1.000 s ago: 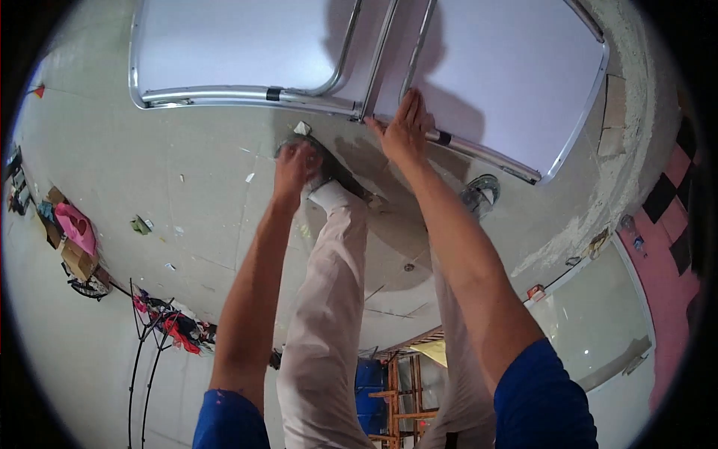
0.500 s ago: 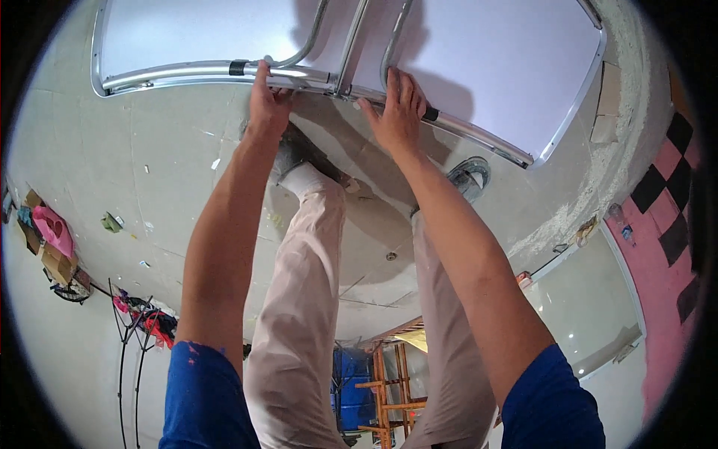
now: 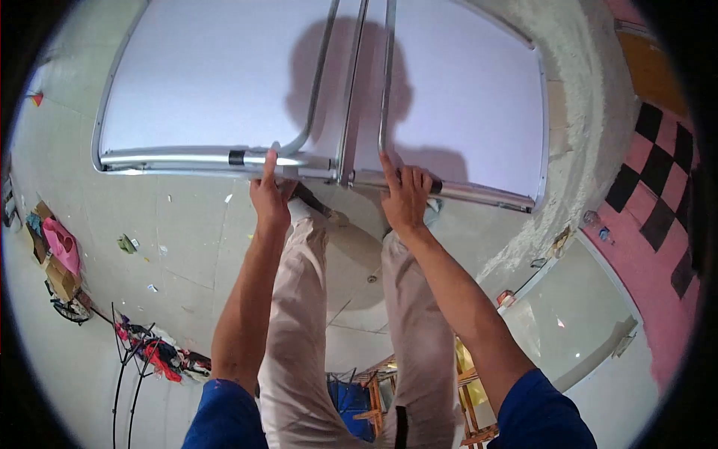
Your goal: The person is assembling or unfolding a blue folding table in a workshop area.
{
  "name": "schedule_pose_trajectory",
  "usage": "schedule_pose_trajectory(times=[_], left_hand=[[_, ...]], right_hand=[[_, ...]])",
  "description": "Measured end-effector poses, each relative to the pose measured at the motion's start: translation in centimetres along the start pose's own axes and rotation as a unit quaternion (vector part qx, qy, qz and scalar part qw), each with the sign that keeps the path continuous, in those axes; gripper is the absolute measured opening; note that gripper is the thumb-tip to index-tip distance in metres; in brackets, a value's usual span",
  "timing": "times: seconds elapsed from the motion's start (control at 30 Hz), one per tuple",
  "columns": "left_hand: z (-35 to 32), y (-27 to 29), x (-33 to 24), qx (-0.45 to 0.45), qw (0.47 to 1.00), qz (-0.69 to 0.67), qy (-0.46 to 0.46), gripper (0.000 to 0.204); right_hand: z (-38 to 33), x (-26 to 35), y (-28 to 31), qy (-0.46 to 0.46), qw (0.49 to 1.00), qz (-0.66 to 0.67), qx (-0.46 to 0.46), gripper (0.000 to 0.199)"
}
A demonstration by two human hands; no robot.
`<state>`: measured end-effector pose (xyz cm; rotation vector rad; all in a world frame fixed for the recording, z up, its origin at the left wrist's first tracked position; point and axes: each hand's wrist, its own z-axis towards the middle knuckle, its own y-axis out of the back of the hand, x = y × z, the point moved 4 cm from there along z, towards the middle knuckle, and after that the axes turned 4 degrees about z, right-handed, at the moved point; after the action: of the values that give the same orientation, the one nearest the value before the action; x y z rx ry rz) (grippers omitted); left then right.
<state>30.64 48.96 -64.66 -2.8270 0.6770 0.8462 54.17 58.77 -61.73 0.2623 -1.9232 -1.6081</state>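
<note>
A white two-panel folding table [image 3: 202, 90] with a silver metal rim shows its underside in front of me, its bent tube legs [image 3: 320, 82] lying against the panels. My left hand [image 3: 271, 202] grips the near edge left of the middle hinge, index finger stretched up onto the tube and the other fingers curled at the rim. Right of the hinge, my right hand [image 3: 406, 198] is closed over the near rail [image 3: 479, 193], one finger pointing up along the leg tube. The undersides of both grips are hidden. My shoes are mostly covered by the table.
Small scraps lie on the grey floor [image 3: 202, 247]. At the left are a cardboard box with a pink item [image 3: 61, 245] and a black rack with clothes [image 3: 153, 352]. A glass-like panel [image 3: 568, 314] and a pink-and-black checked surface [image 3: 651, 179] are at the right.
The table's near edge and both hands now sit lower in the picture, closer to me, and more of the panels shows. Both hands have stayed on the edge.
</note>
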Motion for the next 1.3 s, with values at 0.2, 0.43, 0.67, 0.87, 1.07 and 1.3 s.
schedule_pose_trajectory(times=[0.2, 0.43, 0.67, 0.87, 1.07, 1.3], left_hand=[[-11.2, -3.7, -9.1, -0.006, 0.999, -0.002, -0.051, 0.042], [-14.9, -11.4, -22.1, 0.093, 0.987, 0.029, -0.131, 0.047], [-17.7, -15.1, -36.3, 0.142, 0.687, 0.651, -0.289, 0.054], [-18.3, -23.8, -40.4, 0.123, 0.300, 0.620, -0.714, 0.066], [-16.7, -30.6, -41.7, 0.194, 0.365, 0.613, -0.674, 0.070], [-15.7, -35.5, -45.6, 0.081, 0.330, 0.634, -0.695, 0.061]], right_hand=[[3.2, 1.1, 14.2, 0.004, 0.997, 0.019, 0.069, 0.086], [14.7, 0.8, 27.7, 0.087, 0.993, 0.040, 0.074, 0.072], [24.8, 2.0, 34.5, 0.098, 0.993, 0.046, 0.052, 0.056], [30.2, -0.4, 36.8, 0.052, 0.995, 0.013, 0.082, 0.052], [35.3, -3.5, 39.2, 0.106, 0.991, 0.050, 0.058, 0.053], [40.7, -4.3, 41.4, 0.163, 0.983, 0.080, -0.005, 0.048]])
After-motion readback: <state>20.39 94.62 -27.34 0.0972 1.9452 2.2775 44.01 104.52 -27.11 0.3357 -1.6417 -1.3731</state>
